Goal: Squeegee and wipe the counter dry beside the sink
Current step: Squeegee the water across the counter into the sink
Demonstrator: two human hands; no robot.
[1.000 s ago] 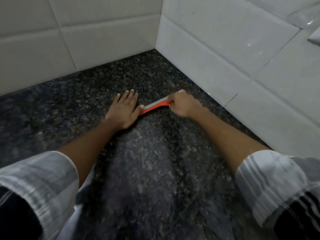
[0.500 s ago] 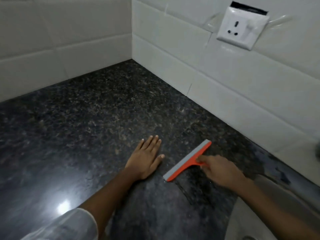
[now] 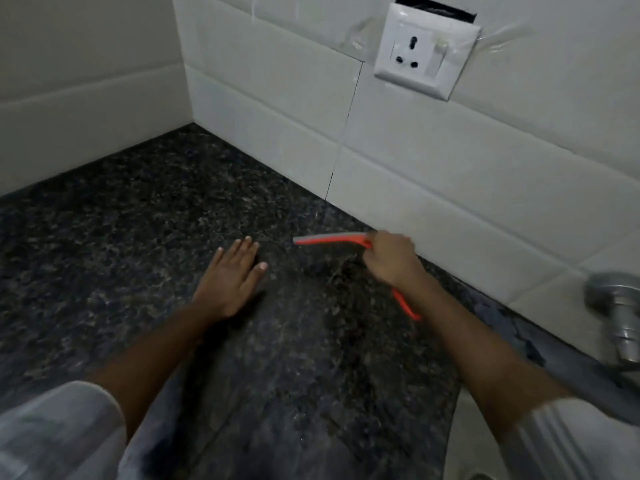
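An orange squeegee [image 3: 329, 240] with a grey rubber blade sits in my right hand [image 3: 391, 261], near the foot of the right tiled wall. Its blade points left, low over the dark speckled granite counter [image 3: 138, 237]; whether it touches the stone I cannot tell. The handle's end pokes out below my wrist. My left hand [image 3: 232, 271] lies flat on the counter, fingers spread, a short way left of the blade. Faint wet streaks show on the stone in front of me.
White tiled walls meet in a corner [image 3: 183, 109] at the back. A white wall socket with switch [image 3: 424, 51] sits above the squeegee. A metal tap fitting [image 3: 616, 306] juts out at the right edge, and the sink's rim [image 3: 457, 438] shows bottom right.
My right hand has swung the squeegee from a diagonal stroke beside my left hand to a level position nearer the right wall. My left hand stays flat. The view has shifted.
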